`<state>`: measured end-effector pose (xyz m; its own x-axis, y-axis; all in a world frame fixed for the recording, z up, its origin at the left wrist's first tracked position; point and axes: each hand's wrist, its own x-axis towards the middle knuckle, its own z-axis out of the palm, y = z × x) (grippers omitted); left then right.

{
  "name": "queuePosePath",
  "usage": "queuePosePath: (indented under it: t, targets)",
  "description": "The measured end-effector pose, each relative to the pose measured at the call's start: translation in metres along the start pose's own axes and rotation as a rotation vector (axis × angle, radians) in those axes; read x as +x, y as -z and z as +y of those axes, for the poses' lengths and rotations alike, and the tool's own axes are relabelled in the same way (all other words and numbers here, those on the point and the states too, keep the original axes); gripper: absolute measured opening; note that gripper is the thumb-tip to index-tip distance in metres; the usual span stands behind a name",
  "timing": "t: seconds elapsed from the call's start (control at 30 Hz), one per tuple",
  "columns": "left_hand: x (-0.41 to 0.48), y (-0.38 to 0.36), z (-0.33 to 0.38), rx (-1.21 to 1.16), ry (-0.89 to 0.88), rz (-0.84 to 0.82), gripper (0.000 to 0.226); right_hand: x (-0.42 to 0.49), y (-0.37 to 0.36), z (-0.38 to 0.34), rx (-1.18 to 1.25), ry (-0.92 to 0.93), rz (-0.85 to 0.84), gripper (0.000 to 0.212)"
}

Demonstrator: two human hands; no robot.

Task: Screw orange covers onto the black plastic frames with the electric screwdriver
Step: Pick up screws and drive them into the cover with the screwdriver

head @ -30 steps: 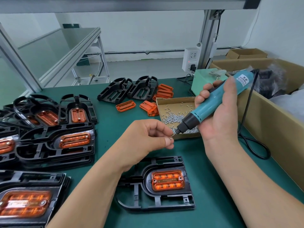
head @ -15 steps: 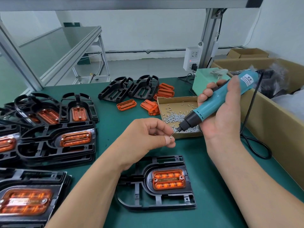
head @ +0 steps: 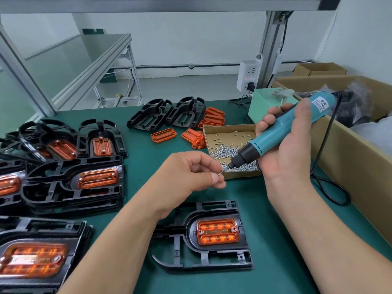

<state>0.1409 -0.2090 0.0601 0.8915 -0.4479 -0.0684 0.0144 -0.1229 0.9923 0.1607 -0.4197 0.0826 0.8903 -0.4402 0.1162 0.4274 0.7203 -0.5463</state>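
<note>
Your left hand (head: 191, 172) hangs over the middle of the bench (head: 275, 230). Its fingers are curled in, and the thumb and forefinger pinch a small screw (head: 219, 174). Your right hand (head: 284, 149) is wrapped around the teal electric screwdriver (head: 282, 132), thumb lying along the barrel. You hold the tool tilted so its black nose points down and to the left. The bit tip meets the screw at your left fingertips, though I cannot tell whether they actually touch.

The black frame (head: 203, 255) you are working on lies flat near the front edge of the bench, below both hands, touched by neither. An orange cover (head: 218, 231) sits in its arched recess — whether the cover's holes already hold screws I cannot tell.

Just behind your hands, toward the right edge, a shallow cardboard tray (head: 212, 132) holds a heap of loose screws (head: 229, 151). Spare orange covers (head: 163, 135) lie against the tray's left side, and two bare black frames (head: 167, 113) lie further back, near the rear edge. Stacks of frames with covers fitted (head: 70, 187) crowd the left edge down to the front left corner.

A tall cardboard box (head: 350, 158) runs along the right edge — the screwdriver's black cable (head: 324, 145) loops on the mat beside it. A pale green unit (head: 267, 105) stands at the rear edge.
</note>
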Motion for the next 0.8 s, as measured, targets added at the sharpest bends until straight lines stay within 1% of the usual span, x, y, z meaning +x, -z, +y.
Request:
queuePosePath:
  t: [0.23, 0.4, 0.53, 0.73, 0.8]
  targets:
    - [0.0003, 0.0002, -0.0002, 0.004, -0.013, -0.001, 0.012, -0.0004, -0.0006, -0.0004, -0.016, 0.013, -0.017, 0.026]
    - [0.0018, -0.0012, -0.0029, 0.080, -0.032, 0.024, 0.012, -0.0020, -0.0034, 0.0014, -0.043, 0.028, -0.069, 0.026]
    - [0.0023, -0.0013, -0.0023, 0.089, -0.042, 0.034, 0.011, -0.0019, -0.0036, 0.0007, -0.048, 0.034, -0.088, 0.026]
    - [-0.0015, 0.0017, 0.0017, -0.047, -0.004, -0.035, 0.011, -0.0013, -0.0022, -0.0026, 0.028, -0.004, -0.111, 0.023]
    - [-0.0024, 0.0015, 0.0030, -0.036, -0.008, -0.045, 0.011, -0.0016, -0.0031, -0.0029, 0.032, -0.003, -0.131, 0.022]
